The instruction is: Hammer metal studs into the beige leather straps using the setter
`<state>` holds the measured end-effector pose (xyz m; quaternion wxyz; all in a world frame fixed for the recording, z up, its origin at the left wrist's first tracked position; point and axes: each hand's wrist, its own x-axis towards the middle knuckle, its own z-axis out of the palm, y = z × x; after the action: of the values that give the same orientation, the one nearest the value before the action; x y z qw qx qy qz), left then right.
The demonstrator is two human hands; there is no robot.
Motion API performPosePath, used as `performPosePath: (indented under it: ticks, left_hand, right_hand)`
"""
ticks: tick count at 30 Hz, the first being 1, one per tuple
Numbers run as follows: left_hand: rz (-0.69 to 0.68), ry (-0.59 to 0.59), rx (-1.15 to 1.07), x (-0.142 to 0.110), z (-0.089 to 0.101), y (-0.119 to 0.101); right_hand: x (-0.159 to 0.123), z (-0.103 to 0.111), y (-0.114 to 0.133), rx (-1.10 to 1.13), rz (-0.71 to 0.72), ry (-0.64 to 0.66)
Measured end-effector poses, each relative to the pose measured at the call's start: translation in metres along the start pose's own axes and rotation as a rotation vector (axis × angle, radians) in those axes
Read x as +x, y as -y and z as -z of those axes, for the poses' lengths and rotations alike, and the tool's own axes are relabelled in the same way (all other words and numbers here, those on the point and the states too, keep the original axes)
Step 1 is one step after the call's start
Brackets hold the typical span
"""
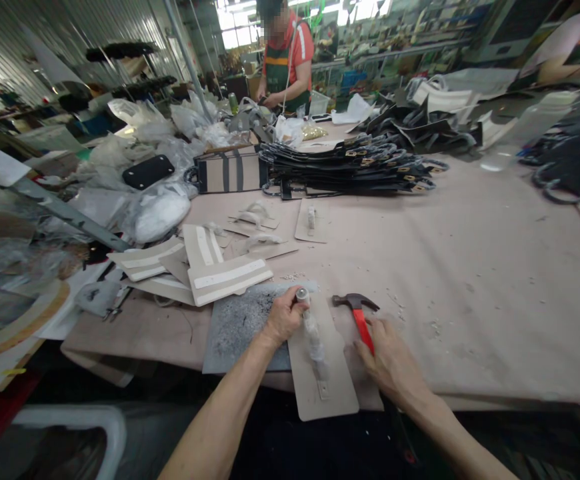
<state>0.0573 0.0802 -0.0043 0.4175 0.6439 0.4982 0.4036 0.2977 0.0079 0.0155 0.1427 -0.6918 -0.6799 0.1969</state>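
Observation:
My left hand (pixel 286 315) is closed in a pinch on a short metal cylinder (pixel 303 294) with a round, shiny top. It stands at the far end of a plastic-wrapped handle (pixel 314 337), which lies along a beige panel (pixel 337 360). That panel rests partly on a scuffed grey board (pixel 240 327) and juts over the table's front edge. To its right, my right hand (pixel 387 353) is closed around the red grip of a claw hammer (pixel 363 323). The hammer's dark head points away from me, low over the tabletop.
Beige panels with white strips (pixel 230 277) overlap left of the board. Beyond lie more panels with wrapped handles (pixel 311 220) and a stack of black bag pieces (pixel 345 167). A metal pole (pixel 75 217) slants at the left. Another person (pixel 287 63) works across the table.

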Motion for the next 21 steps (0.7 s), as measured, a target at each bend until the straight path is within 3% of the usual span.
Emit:
performPosePath:
  ticks: [2,7,12,17,21]
  left_hand:
    - [0.018,0.019,-0.046,0.002,0.001,-0.002]
    - [0.045,0.054,-0.127,0.005,0.004,-0.005]
    - [0.047,0.083,-0.114,0.008,0.006,-0.002]
    - [0.044,0.089,-0.157,0.006,0.006,-0.001]
    - [0.024,0.026,-0.156,-0.001,0.005,-0.002]
  right_hand:
    - [-0.007,-0.002,0.016,-0.029,0.141,-0.135]
    - [-0.040,-0.040,0.041,-0.109,0.001,0.047]
    - [-0.077,-0.080,0.050,-0.052,0.047,-0.074]
    - [-0.067,-0.063,0.048,0.160,-0.172,0.022]
    - [-0.051,-0.039,0.033,0.121,-0.127,-0.082]
